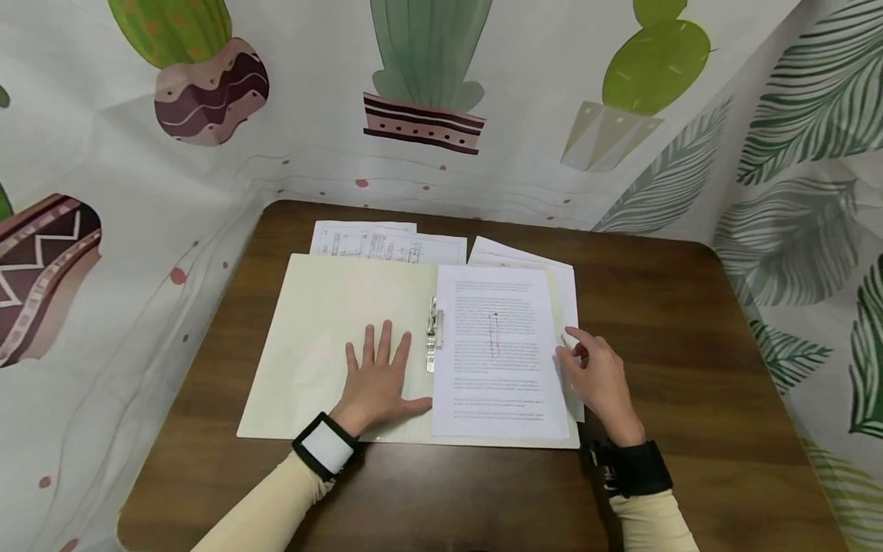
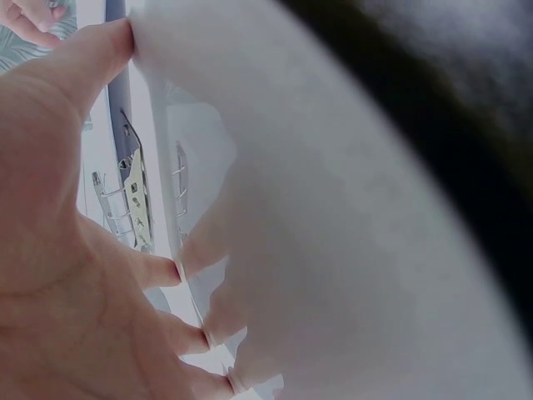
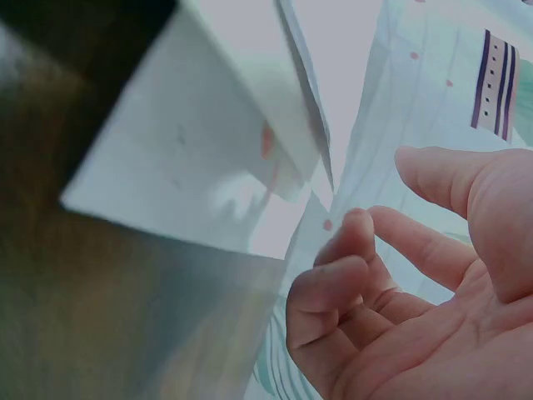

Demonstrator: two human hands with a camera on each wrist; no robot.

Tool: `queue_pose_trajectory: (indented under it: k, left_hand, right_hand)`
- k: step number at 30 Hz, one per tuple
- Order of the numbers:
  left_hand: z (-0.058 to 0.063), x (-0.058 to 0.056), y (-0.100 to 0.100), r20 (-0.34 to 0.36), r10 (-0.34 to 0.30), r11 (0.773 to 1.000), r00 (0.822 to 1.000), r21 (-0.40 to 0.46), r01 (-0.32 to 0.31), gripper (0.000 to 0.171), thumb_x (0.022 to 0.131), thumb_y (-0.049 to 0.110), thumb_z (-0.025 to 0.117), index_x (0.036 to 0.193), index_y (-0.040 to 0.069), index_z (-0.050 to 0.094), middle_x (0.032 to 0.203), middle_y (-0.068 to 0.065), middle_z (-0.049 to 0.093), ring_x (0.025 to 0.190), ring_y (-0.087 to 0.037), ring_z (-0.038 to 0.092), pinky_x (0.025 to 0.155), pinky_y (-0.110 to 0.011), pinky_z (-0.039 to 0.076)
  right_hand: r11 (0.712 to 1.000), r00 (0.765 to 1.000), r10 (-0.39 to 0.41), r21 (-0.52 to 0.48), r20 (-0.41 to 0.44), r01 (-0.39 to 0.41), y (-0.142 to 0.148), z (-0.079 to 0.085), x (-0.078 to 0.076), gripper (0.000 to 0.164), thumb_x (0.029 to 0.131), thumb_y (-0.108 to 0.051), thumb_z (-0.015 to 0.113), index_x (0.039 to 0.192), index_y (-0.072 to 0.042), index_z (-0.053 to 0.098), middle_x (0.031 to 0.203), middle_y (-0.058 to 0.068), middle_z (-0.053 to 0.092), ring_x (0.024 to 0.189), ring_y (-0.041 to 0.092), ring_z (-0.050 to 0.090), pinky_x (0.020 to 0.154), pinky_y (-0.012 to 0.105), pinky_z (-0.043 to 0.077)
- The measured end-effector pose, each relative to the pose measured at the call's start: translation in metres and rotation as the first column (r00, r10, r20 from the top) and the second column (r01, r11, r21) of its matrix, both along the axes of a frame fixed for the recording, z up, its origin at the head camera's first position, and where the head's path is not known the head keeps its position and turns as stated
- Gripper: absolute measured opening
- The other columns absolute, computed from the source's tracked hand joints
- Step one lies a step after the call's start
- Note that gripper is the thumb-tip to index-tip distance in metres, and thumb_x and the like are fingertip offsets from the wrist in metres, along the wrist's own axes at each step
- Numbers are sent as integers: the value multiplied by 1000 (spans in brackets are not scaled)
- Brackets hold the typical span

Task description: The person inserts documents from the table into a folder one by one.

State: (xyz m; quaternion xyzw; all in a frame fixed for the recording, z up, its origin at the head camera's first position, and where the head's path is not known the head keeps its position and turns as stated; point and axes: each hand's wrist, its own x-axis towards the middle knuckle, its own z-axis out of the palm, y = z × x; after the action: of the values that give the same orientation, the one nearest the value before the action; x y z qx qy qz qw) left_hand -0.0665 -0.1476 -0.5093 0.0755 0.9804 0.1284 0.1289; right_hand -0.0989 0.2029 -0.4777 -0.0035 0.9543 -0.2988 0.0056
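Observation:
A cream file folder (image 1: pixel 331 345) lies spread on the table, with a metal clip (image 1: pixel 434 330) along its middle. My left hand (image 1: pixel 378 377) rests on the folder's left cover, fingers spread and thumb near the clip side. Printed sheets (image 1: pixel 500 406) with red marks lie on the right half. Beside their right edge is my right hand (image 1: pixel 602 376). In the right wrist view, the thumb and loosely bent fingers of this right hand (image 3: pixel 391 300) stand apart and hold nothing. Sheet corners (image 3: pixel 191 192) show just beyond the fingertips.
Papers with drawings (image 1: pixel 400 241) stick out behind the folder, and more white sheets (image 1: pixel 517 253) stick out at its right. All lie on a brown wooden table (image 1: pixel 676 345). A cloth with printed cacti (image 1: pixel 424 176) hangs behind the table.

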Motion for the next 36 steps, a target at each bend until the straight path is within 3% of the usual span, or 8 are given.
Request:
queue_pose_trajectory:
  k: [11,16,20,23,32,36]
  left_hand:
    - [1,2,-3,-19,-2,1000,1000,20,2,119,75,74,73,163,7,27,169,-26,5,153,-52,-4,113,-78,2]
    - [2,2,-2,-20,-10,1000,1000,12,10,119,76,75,72,163,7,28,169,-26,6,153,-52,-4,113,-78,2]
    - [2,3,-2,-22,-11,1000,1000,8,11,119,76,76,71,162,7,28,169,-26,6,153,-52,-3,113,-78,2]
    - [2,4,-2,-23,-6,1000,1000,15,6,118,76,75,72,162,6,28,169,-26,7,153,-52,-2,113,-78,2]
    - [-1,6,-4,-47,-4,999,999,37,6,118,75,75,73,161,6,31,168,-27,8,153,-53,-1,113,-78,2]
    - [1,6,-4,-45,-5,999,999,36,7,118,75,74,73,161,5,31,168,-28,9,153,-53,-1,112,-78,3]
  right_hand:
    - [999,1000,13,-34,-18,-14,18,17,-10,45,103,-21,63,143,-2,56,110,20,67,81,30,60,61,33,48]
    - [999,1000,10,-48,-11,-11,30,25,-16,49,105,-24,60,148,-2,51,124,24,66,97,38,65,75,46,54]
    - [994,997,-6,-106,73,14,37,29,-24,61,107,-32,56,158,-5,37,147,30,51,129,47,54,98,62,47]
    - [988,989,-26,-148,147,48,40,27,-31,68,107,-35,55,163,-7,26,157,32,37,140,49,42,106,64,41]
    - [970,968,-36,-224,250,94,42,15,-47,68,107,-29,55,164,-9,23,160,29,33,143,47,39,107,62,41]
    - [972,956,-44,-207,290,108,38,13,-51,67,108,-28,54,164,-9,23,160,29,32,143,47,39,108,63,40]
